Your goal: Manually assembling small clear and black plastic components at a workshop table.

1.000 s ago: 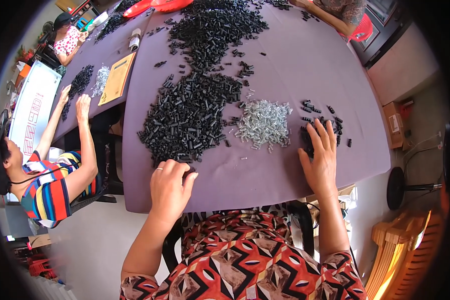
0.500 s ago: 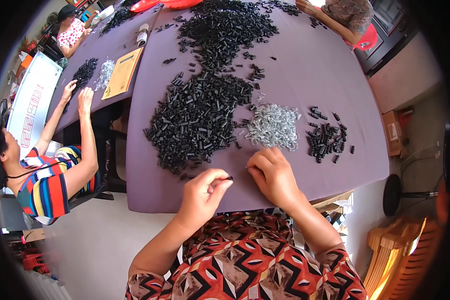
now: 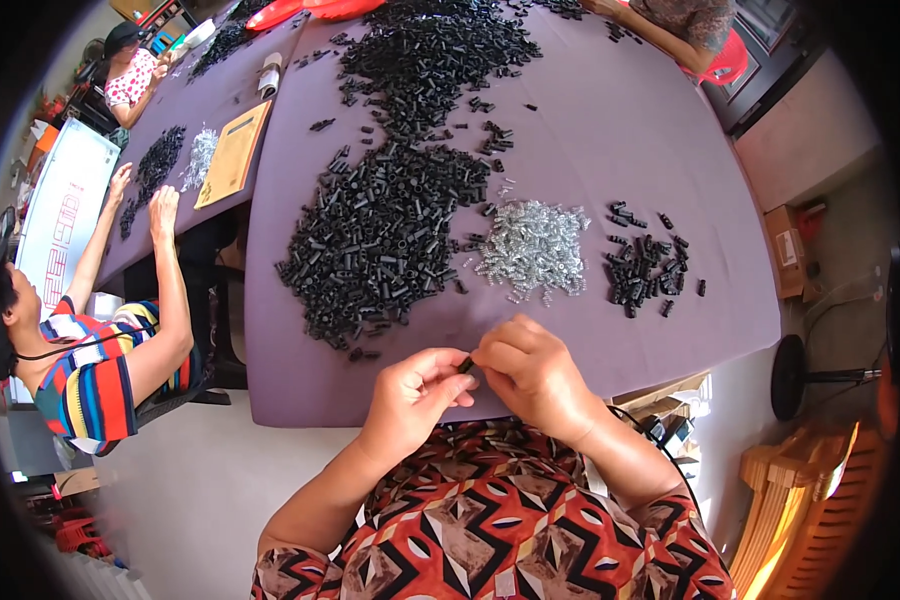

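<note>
My left hand [image 3: 413, 395] pinches a small black plastic tube [image 3: 466, 366] between thumb and fingertips, just over the table's near edge. My right hand [image 3: 532, 372] meets it there, its fingers closed at the tube's upper end. Whatever those right fingers hold is hidden. Beyond my hands lies a pile of small, clear or silvery coiled springs [image 3: 533, 248]. A big heap of loose black tubes [image 3: 382, 245] spreads to its left. On the right sits a smaller group of black pieces [image 3: 647, 272].
The purple-covered table [image 3: 710, 330] extends away from me; more black tubes [image 3: 440, 50] and red trays [image 3: 340, 8] are at its far end. A co-worker in a striped shirt [image 3: 120, 370] works at the left. Another person's arm [image 3: 660, 35] rests far right. A cardboard box [image 3: 788, 250] stands beyond the right edge.
My right hand has moved left and down from beside the springs to the black tube. My left hand has shifted slightly right, still holding the tube. The view has turned a little.
</note>
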`<state>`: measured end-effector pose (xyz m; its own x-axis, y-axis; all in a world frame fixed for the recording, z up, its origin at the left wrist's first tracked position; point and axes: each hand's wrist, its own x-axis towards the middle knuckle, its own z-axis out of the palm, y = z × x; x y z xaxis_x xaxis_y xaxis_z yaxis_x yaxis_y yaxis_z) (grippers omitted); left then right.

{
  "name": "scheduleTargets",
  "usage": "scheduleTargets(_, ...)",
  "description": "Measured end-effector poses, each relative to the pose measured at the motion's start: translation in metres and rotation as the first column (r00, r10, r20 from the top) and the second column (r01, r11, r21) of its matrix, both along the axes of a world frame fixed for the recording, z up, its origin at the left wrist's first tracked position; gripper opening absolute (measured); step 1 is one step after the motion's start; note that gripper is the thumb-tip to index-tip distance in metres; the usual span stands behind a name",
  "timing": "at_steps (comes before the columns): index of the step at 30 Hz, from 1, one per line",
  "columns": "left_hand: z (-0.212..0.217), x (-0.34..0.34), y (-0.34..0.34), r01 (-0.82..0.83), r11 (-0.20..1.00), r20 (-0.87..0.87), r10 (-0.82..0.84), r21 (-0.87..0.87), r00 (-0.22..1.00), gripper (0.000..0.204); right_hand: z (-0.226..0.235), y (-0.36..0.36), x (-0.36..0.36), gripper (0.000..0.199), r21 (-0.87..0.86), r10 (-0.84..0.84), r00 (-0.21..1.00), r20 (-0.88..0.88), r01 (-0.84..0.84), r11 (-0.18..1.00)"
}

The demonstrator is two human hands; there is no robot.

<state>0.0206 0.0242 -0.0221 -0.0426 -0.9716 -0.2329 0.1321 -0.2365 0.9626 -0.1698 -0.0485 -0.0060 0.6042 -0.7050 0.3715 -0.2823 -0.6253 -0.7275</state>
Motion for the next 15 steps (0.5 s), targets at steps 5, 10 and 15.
scheduleTargets(5,0.000,-0.002,-0.004,0.021,0.997,-0.011,-0.020,0.069,1.000,0.019,0.001,0.009,0.005,0.028,0.008,0.013,0.999,0.042,-0.013,1.000)
scheduleTargets(10,-0.007,0.007,-0.001,-0.077,0.992,-0.192,0.096,0.102,0.977,0.019,0.005,0.004,0.012,0.023,0.316,-0.011,0.980,0.199,-0.054,0.947)
scheduleTargets(15,-0.005,0.013,0.003,-0.175,0.982,0.044,0.178,-0.067,0.983,0.018,-0.003,-0.060,0.029,0.013,-0.082,-0.178,0.984,-0.014,0.176,0.981)
